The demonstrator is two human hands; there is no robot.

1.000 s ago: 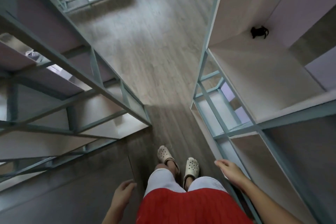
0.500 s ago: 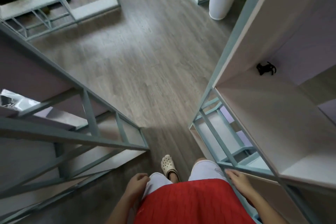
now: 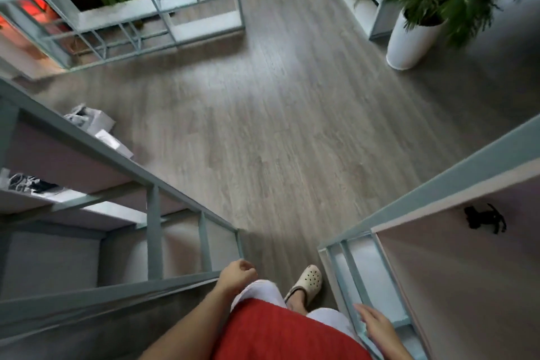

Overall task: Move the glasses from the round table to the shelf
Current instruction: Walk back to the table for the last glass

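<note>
A small black object that looks like a folded pair of glasses (image 3: pixel 483 218) lies on the pale board of the shelf (image 3: pixel 455 278) at the right. My left hand (image 3: pixel 238 272) hangs by my hip with its fingers curled and nothing in it. My right hand (image 3: pixel 377 324) is low at the right, fingers stretched out, beside the shelf's blue-grey frame and holding nothing. No round table is in view.
I stand in a narrow aisle between two blue-grey metal shelf units (image 3: pixel 152 231). A wide wooden floor (image 3: pixel 277 131) opens ahead. A potted plant in a white pot (image 3: pixel 409 41) stands at the far right, and more shelving (image 3: pixel 140 9) at the far left. Bags (image 3: pixel 87 120) lie on the left shelf.
The view has lifted and moved forward along the aisle, bringing the plant and far shelving into sight. My left hand swung forward and curled; my right hand dropped back beside the shelf frame.
</note>
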